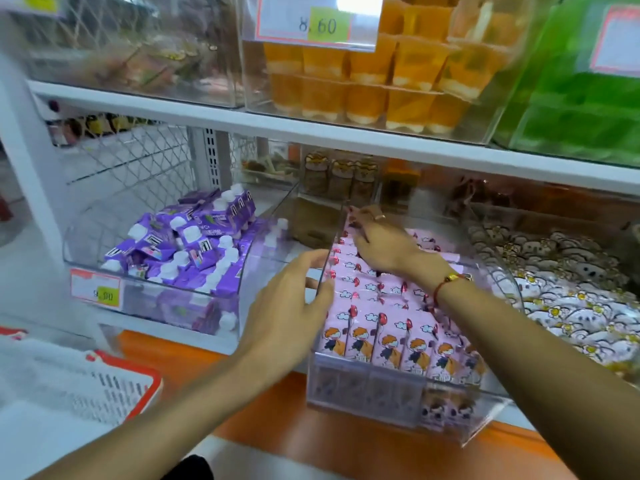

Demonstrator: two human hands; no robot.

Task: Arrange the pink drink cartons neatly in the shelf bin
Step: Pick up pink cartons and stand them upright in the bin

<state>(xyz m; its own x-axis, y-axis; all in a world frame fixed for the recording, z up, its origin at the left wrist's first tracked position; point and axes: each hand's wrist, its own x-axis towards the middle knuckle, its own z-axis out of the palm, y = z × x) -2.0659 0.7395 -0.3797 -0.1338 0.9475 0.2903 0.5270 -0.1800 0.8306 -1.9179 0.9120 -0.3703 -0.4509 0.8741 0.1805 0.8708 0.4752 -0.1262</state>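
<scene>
A clear plastic shelf bin (pixel 367 400) juts out from the lower shelf and holds several rows of pink drink cartons (pixel 377 327) with a cartoon child on them. The front cartons stand upright in a row; those farther back lie flatter. My left hand (pixel 287 306) rests on the bin's left wall near its top edge, fingers spread and relaxed. My right hand (pixel 381 244) reaches deep into the bin over the back cartons, its fingers extended down onto them. Whether it holds a carton is hidden by the hand itself.
A bin of purple pouches (pixel 183 251) sits to the left, a bin of white patterned packets (pixel 568 296) to the right. Orange cups (pixel 367 81) and green packs (pixel 581 109) fill the shelf above. A red-rimmed basket (pixel 104 386) lies at lower left.
</scene>
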